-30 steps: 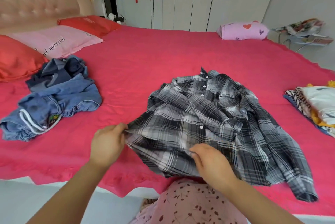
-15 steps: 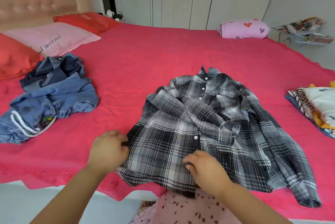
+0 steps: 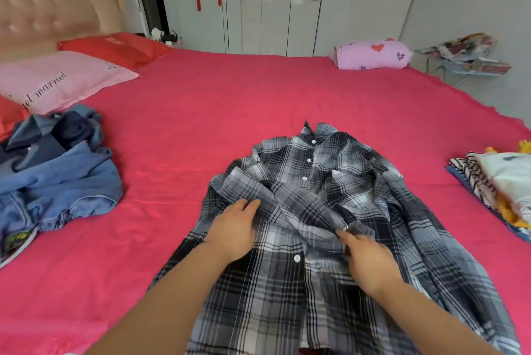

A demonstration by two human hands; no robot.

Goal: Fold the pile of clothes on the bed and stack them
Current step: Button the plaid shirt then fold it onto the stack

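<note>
A second ago both hands held the near hem of the checked shirt (image 3: 310, 182) and pulled it toward the edge of the bed (image 3: 258, 90). Now the hem is let go and lies flat, and the hands have moved up onto the front of the shirt. The shirt lies in the middle of the bed, buttoned side up, collar far from the person, with one sleeve (image 3: 290, 196) crumpled across the chest. The left hand (image 3: 232, 228) rests on the cloth with fingers almost straight, its tips touching the fold of this sleeve, and it grips nothing. The right hand (image 3: 365, 260) reaches to the other end of the sleeve; I cannot tell if it already pinches the cloth or only touches it. I think the spreading is finished and the sleeve is the next thing to arrange. The blue pile (image 3: 57, 176) on the left is not yet folded, and the folded stack (image 3: 500, 185) waits on the right.
</note>
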